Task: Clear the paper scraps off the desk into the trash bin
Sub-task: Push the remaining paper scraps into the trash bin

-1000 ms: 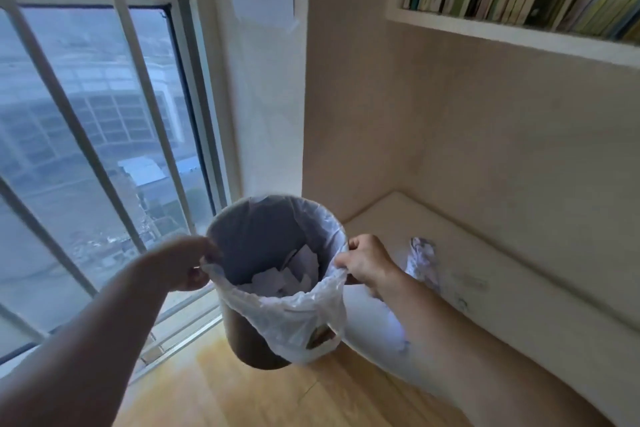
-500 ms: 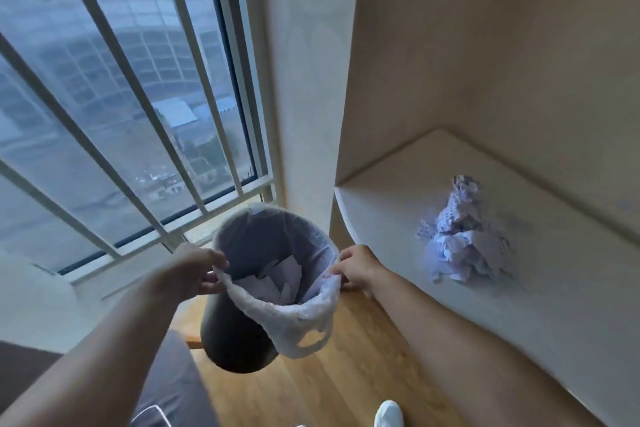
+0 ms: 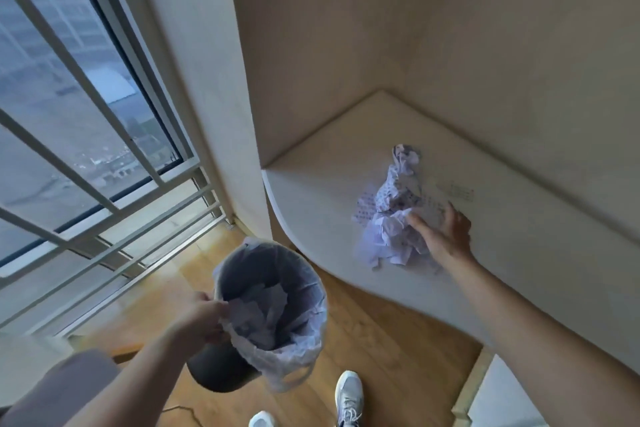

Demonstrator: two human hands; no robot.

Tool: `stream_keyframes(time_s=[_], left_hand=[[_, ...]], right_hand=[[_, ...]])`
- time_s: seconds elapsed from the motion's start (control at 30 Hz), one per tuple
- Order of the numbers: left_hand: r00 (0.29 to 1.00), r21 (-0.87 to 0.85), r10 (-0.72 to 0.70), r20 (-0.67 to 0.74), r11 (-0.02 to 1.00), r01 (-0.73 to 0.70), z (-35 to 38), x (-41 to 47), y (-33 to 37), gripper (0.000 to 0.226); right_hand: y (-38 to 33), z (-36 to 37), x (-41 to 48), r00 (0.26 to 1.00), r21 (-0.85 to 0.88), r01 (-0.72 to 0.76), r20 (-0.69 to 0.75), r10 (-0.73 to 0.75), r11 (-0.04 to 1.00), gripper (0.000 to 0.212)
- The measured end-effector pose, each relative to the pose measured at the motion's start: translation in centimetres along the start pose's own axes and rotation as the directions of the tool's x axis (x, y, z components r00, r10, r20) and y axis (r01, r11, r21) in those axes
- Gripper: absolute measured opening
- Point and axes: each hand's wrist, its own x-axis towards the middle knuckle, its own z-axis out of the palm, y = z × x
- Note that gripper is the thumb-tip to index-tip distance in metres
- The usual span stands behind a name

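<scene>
A pile of crumpled white paper scraps (image 3: 394, 215) with printed text lies on the pale desk (image 3: 519, 253), near its curved left edge. My right hand (image 3: 445, 236) rests on the right side of the pile, fingers spread against the paper. My left hand (image 3: 201, 317) grips the left rim of a dark round trash bin (image 3: 221, 371) lined with a white plastic bag (image 3: 304, 315). The bin hangs tilted above the wooden floor, below the desk edge, with paper scraps inside it.
A barred window (image 3: 86, 149) fills the left side. A wall panel (image 3: 207, 80) stands between window and desk. The desk sits in an alcove with walls behind and to the left. White shoes (image 3: 349, 395) stand on the wooden floor. A grey cushion (image 3: 59, 388) shows at lower left.
My right hand let go of the bin rim and moved right onto the paper pile on the desk. The bin came lower, now held only by my left hand. The view tilted down.
</scene>
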Motion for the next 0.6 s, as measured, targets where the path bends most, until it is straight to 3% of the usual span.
stream_keyframes(time_s=[0.1, 0.27, 0.4, 0.6], left_hand=[[0.999, 0.022, -0.014, 0.032, 1.0, 0.013, 2.4, 0.8, 0.6, 0.016], [0.998, 0.036, -0.014, 0.064, 0.999, 0.011, 5.1, 1.0, 2.0, 0.021], [0.999, -0.013, -0.024, 0.046, 1.0, 0.025, 6.2, 0.9, 2.5, 0.021], [0.999, -0.021, -0.048, 0.013, 0.999, 0.048, 6.0, 0.4, 2.2, 0.023]], right_hand=[[1.3, 0.1, 3.2, 0.985, 0.084, -0.112, 0.144, 0.099, 0.99, 0.098], [0.4, 3.1, 4.7, 0.966, -0.212, -0.041, 0.241, 0.093, 0.976, 0.112], [0.2, 4.1, 4.4, 0.965, -0.283, -0.029, 0.241, 0.1, 0.959, 0.119], [-1.2, 5.8, 1.5, 0.964, -0.218, 0.056, 0.264, 0.003, 0.974, 0.096]])
